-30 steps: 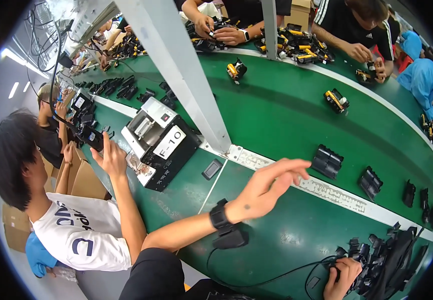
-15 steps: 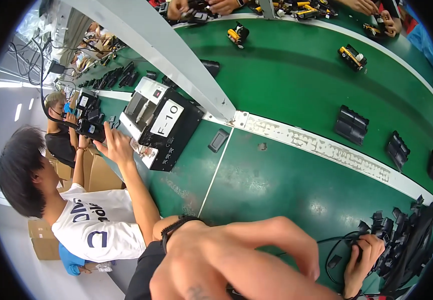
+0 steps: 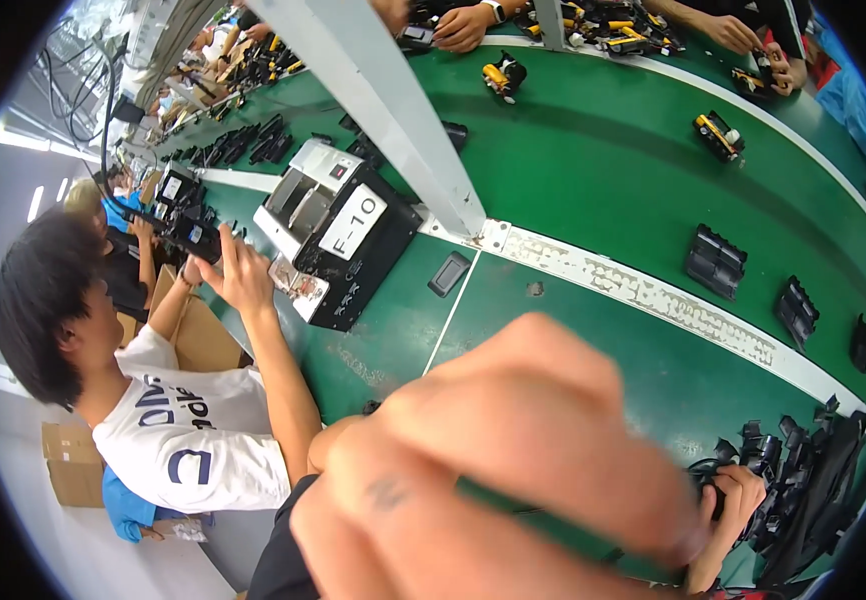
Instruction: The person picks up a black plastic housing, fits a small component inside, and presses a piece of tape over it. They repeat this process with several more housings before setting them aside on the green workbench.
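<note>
Black parts (image 3: 761, 450) lie heaped beside the right fingers (image 3: 743, 482), whose grip I cannot tell; blurred left fingers (image 3: 613, 490), also unreadable, seem between steps; a pick-up would call for lowering them.

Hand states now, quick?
Left hand: blurred, near camera; open or closed, cannot tell.
Right hand: fingers curled beside black parts; any hold cannot be told.

Looks bright under white ceiling lights (image 3: 35, 205) at left; shows soft shadow across the green belt (image 3: 583, 165); smears the closest hand (image 3: 493, 450) into blur; bends straight edges outward.
</note>
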A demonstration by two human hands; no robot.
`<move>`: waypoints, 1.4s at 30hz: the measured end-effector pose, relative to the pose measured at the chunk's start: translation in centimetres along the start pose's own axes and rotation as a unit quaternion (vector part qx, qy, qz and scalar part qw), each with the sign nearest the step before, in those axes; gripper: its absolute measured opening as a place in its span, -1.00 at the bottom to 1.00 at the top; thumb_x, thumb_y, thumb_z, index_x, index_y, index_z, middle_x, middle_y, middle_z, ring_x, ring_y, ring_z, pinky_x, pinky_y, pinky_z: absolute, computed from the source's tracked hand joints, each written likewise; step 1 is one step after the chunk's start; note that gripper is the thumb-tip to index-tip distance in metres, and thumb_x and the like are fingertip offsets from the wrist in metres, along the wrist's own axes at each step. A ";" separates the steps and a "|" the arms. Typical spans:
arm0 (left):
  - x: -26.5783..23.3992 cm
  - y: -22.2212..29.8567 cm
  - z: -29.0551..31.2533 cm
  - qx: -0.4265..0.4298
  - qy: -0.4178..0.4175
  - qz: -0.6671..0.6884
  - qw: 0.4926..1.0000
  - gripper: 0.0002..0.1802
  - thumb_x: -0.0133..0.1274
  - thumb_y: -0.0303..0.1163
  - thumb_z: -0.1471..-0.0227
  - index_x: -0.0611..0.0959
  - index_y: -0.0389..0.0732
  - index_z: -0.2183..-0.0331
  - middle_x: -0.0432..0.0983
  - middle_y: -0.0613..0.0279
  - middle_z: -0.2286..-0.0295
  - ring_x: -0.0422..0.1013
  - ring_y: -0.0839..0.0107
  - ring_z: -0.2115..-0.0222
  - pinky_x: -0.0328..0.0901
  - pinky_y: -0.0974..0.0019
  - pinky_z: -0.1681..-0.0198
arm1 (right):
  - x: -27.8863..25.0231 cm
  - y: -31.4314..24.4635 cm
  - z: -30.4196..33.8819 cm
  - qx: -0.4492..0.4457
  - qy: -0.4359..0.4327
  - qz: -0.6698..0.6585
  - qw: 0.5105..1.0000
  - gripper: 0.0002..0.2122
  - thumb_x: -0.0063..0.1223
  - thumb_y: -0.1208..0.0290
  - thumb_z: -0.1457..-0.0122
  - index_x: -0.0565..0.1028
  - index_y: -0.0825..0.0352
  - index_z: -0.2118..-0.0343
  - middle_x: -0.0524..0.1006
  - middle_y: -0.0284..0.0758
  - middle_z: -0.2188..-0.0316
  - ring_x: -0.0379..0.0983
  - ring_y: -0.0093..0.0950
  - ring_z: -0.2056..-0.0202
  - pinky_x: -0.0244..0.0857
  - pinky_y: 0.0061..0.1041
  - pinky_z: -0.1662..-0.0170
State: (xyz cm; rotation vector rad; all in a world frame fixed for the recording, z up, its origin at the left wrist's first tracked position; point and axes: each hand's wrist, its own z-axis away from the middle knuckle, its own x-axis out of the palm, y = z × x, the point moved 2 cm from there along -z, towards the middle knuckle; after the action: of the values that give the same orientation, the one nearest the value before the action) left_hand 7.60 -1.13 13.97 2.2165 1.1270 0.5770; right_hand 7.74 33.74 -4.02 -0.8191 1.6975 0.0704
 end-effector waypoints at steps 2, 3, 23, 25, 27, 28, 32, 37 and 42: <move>0.0 -0.9 -0.5 0.005 0.001 0.030 1.000 -0.57 -0.05 -0.19 -0.37 0.61 -0.27 -0.09 0.63 0.07 0.09 0.53 0.19 0.11 0.42 0.14 0.04 | -2.3 -1.5 -1.5 -0.012 -0.002 0.034 0.999 -0.83 0.19 0.54 -0.17 0.50 0.37 0.18 0.53 -0.14 0.08 0.40 -0.10 -0.03 0.15 -0.12 -0.21; -0.1 -1.7 -1.0 0.018 -0.002 0.059 0.998 -0.58 -0.04 -0.19 -0.37 0.61 -0.27 -0.08 0.63 0.07 0.09 0.54 0.18 0.12 0.42 0.14 0.04 | -4.2 -1.8 -0.8 0.016 -0.006 0.054 0.998 -0.82 0.23 0.52 -0.19 0.53 0.34 0.16 0.57 -0.18 0.07 0.44 -0.13 -0.02 0.16 -0.12 -0.19; -0.4 -1.9 -0.1 0.050 0.048 0.063 0.996 -0.67 0.13 -0.24 -0.24 0.67 -0.23 0.06 0.65 0.10 0.19 0.57 0.17 0.19 0.44 0.14 0.10 | -1.2 0.5 -1.0 -0.019 0.011 0.038 0.999 -0.81 0.27 0.39 -0.18 0.57 0.34 0.20 0.60 -0.19 0.13 0.47 -0.19 0.07 0.18 -0.18 -0.18; -0.1 -1.9 0.0 0.058 0.048 0.058 0.995 -0.68 0.15 -0.24 -0.23 0.68 -0.22 0.07 0.65 0.11 0.20 0.57 0.17 0.19 0.45 0.14 0.10 | -1.6 0.1 -1.3 0.000 0.007 0.029 1.000 -0.80 0.28 0.38 -0.17 0.57 0.35 0.21 0.60 -0.18 0.12 0.47 -0.19 0.07 0.19 -0.17 -0.17; 0.2 -1.9 -0.6 0.058 0.043 0.063 0.995 -0.69 0.17 -0.24 -0.22 0.69 -0.22 0.09 0.65 0.11 0.21 0.58 0.17 0.20 0.45 0.14 0.11 | -1.8 -0.4 -1.6 0.010 0.006 0.030 0.999 -0.79 0.28 0.39 -0.17 0.57 0.36 0.21 0.60 -0.18 0.12 0.47 -0.19 0.07 0.19 -0.17 -0.17; 0.4 -1.9 -0.6 0.057 0.041 0.067 0.995 -0.70 0.18 -0.25 -0.21 0.69 -0.22 0.09 0.65 0.11 0.21 0.58 0.17 0.21 0.45 0.14 0.11 | -2.0 -0.6 -1.5 0.020 0.003 0.029 0.999 -0.79 0.28 0.39 -0.16 0.56 0.37 0.21 0.60 -0.18 0.12 0.47 -0.19 0.06 0.19 -0.16 -0.17; -0.1 -1.8 -0.2 0.036 0.038 0.074 0.996 -0.71 0.21 -0.25 -0.19 0.70 -0.21 0.12 0.65 0.12 0.23 0.59 0.16 0.22 0.45 0.14 0.12 | -1.3 -0.8 -1.7 0.024 -0.011 0.024 0.999 -0.80 0.27 0.41 -0.16 0.56 0.37 0.21 0.60 -0.18 0.11 0.46 -0.19 0.05 0.20 -0.15 -0.17; -1.1 -1.7 -1.2 0.001 0.024 0.054 0.998 -0.73 0.26 -0.27 -0.16 0.72 -0.20 0.16 0.66 0.13 0.25 0.60 0.16 0.24 0.46 0.14 0.14 | -1.0 1.6 -1.2 -0.052 0.005 0.013 0.999 -0.84 0.25 0.45 -0.17 0.56 0.36 0.22 0.59 -0.21 0.10 0.44 -0.19 0.03 0.21 -0.14 -0.15; -6.9 -5.2 -0.1 -0.145 0.015 -0.283 0.948 -0.75 0.30 -0.28 -0.13 0.74 -0.18 0.19 0.66 0.14 0.28 0.60 0.16 0.25 0.46 0.14 0.15 | -0.3 0.3 -1.4 0.056 0.031 0.059 0.996 -0.86 0.26 0.50 -0.16 0.56 0.33 0.23 0.58 -0.25 0.09 0.44 -0.21 0.02 0.19 -0.15 -0.14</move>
State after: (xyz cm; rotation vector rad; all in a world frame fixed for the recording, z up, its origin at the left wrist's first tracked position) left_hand 0.71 -4.37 9.80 1.5406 1.5051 0.4869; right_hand 6.48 33.47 -3.42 -0.6423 1.7901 0.0301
